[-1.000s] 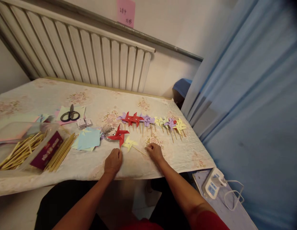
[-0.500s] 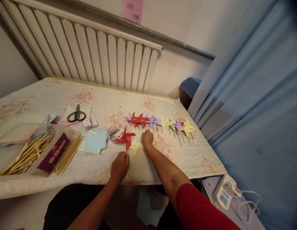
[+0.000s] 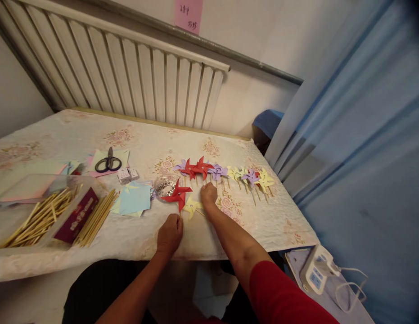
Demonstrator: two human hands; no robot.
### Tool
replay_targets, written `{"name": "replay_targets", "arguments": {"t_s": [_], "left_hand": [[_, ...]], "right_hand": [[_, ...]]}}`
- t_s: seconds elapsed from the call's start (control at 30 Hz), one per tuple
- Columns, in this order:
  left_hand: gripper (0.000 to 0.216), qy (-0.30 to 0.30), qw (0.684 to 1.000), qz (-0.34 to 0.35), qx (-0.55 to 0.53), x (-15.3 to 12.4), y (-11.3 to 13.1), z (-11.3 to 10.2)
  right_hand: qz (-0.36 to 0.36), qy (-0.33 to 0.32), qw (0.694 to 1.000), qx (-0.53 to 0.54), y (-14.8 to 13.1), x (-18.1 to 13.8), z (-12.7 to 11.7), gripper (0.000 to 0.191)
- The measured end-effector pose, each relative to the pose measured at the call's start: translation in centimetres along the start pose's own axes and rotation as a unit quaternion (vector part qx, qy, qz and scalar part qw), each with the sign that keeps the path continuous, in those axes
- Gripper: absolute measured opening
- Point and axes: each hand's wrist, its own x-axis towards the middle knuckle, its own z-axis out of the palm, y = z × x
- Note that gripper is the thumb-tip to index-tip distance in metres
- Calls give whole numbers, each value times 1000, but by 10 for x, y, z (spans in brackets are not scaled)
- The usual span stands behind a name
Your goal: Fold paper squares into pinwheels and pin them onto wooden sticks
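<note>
My left hand (image 3: 170, 233) is closed around the stick of a red paper pinwheel (image 3: 178, 194), which points up and away from me. My right hand (image 3: 209, 195) reaches farther over the table, its fingers closed on the stick of another red pinwheel (image 3: 203, 168). That one is at the left end of a row of purple, red and yellow pinwheels. Between my hands a yellow pinwheel (image 3: 191, 206) lies flat, part of its stick behind my right forearm. A clear dish of small shiny pieces (image 3: 164, 185) sits just behind the left-hand pinwheel.
To the left lie blue paper squares (image 3: 134, 198), two small white boxes (image 3: 127, 174) and scissors (image 3: 109, 162) on paper. A clear container of wooden sticks (image 3: 43, 216) stands at the front left. A power strip (image 3: 317, 272) is beyond the table's right edge.
The red pinwheel at my right hand has shifted slightly to the right and away from me. My left hand and its pinwheel have hardly moved.
</note>
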Motion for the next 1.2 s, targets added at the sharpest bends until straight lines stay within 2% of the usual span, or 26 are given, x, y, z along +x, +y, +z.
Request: {"name": "replay_targets", "arguments": {"t_s": [0.2,0.43,0.6,0.73,0.93,1.2], "left_hand": [[22,-4,1000,3,26,2,0,-1],[22,5,999,15,43,4,-1,1],[23,0,999,14,45,5,-1,1],[24,-1,999,15,47,5,0,1],[24,-4,999,10,42,4,0,0],[24,-4,1000,12,26,4,-2,1]], "right_hand": [[8,30,998,58,24,1,-29,19],[61,65,995,54,89,23,-68,19],[95,76,992,38,123,42,-79,20],[105,69,992,30,131,58,-77,20],[133,51,990,14,127,76,-69,25],[137,31,990,-4,127,83,-61,24]]}}
